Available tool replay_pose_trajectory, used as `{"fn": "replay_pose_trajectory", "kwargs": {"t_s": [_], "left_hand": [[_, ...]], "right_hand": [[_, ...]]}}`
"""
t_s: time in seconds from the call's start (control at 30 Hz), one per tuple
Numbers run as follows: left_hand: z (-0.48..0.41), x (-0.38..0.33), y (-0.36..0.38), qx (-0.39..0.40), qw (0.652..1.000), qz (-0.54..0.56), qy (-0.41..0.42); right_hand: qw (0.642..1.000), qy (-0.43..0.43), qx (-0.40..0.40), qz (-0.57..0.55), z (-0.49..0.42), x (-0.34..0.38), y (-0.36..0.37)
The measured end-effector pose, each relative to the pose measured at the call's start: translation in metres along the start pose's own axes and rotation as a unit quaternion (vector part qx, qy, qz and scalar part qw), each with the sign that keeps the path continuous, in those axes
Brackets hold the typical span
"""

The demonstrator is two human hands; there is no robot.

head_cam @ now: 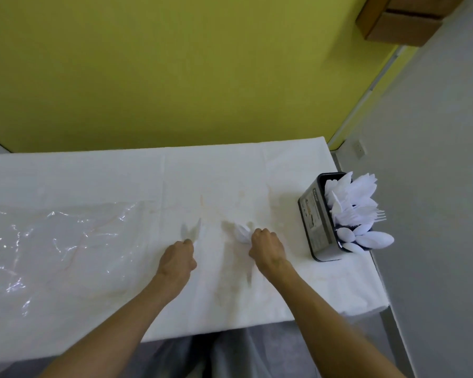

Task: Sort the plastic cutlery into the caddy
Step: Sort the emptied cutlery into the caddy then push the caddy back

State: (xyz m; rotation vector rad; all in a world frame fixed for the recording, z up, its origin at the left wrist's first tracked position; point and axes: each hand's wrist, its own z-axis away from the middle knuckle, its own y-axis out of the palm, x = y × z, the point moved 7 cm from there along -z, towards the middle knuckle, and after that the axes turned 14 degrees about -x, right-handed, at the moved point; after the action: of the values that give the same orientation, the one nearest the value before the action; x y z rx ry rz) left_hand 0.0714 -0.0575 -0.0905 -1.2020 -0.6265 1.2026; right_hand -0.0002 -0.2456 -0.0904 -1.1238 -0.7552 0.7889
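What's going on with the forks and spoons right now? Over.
Left hand closed on white cutlery piece. Right hand closed on white cutlery bundle. Caddy at right, nearly full. Path clear.

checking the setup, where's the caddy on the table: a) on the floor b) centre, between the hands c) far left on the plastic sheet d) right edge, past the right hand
d: the caddy, full of white cutlery, stands at the table's right edge, beyond the right hand.

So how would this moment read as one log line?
left hand: shut on knife | right hand: shut on white cutlery | caddy: nearly full, table's right edge
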Motion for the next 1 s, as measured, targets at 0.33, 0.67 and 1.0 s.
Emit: {"fn": "replay_pose_trajectory", "kwargs": {"t_s": [0.33,0.67,1.0], "left_hand": [[0.003,-0.054,-0.034,-0.034,0.911,0.399,-0.101],[0.027,-0.209,-0.059,0.025,0.857,0.513,0.046],[0.044,-0.268,-0.04,-0.084,0.874,0.468,0.104]], "right_hand": [[0.953,0.071,-0.045,-0.292,0.029,-0.039,-0.039],[0.711,0.135,-0.186,-0.665,0.106,-0.141,-0.155],[0.577,0.289,-0.347,-0.68,0.108,-0.198,-0.118]]}}
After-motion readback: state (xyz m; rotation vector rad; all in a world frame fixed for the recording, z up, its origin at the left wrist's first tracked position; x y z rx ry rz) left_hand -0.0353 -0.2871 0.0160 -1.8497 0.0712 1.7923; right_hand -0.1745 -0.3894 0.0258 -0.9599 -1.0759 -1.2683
